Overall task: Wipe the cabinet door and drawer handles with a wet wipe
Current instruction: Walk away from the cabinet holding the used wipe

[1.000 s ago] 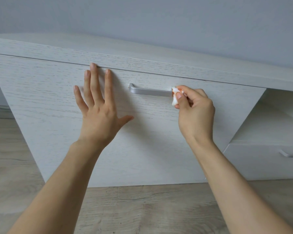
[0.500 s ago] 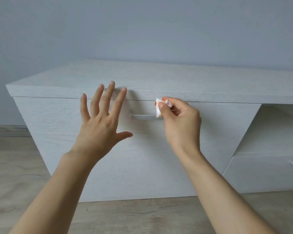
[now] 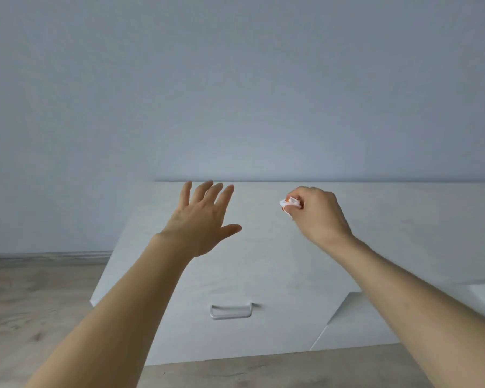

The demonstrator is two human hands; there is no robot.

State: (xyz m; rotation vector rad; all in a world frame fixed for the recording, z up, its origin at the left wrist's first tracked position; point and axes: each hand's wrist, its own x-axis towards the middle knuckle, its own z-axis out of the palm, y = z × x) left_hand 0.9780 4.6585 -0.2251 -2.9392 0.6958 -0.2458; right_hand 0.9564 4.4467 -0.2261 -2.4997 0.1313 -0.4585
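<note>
Two hands hang in the air above the cabinet (image 3: 263, 261), neither touching it. The left hand (image 3: 200, 219) is spread wide, fingers straight, holding nothing. The right hand (image 3: 317, 214) is curled, pinching a small wadded wipe (image 3: 288, 203) between thumb and fingertips; only a corner of it shows past the knuckles. The silver handle (image 3: 231, 311) sits low on the white front, well apart from both hands and below them. A second front shows at the lower right, and its handle is out of view.

Judging from this, the wipe is off the work and must come back down to a handle. The risks are plain. The wad is tiny and bunched, so a loose pinch could drop it to the floor (image 3: 39, 303). A small wad may also skip the handle's underside and its curved ends. With the left hand off the front, a firm rub might nudge the front on its runners or hinges.
</note>
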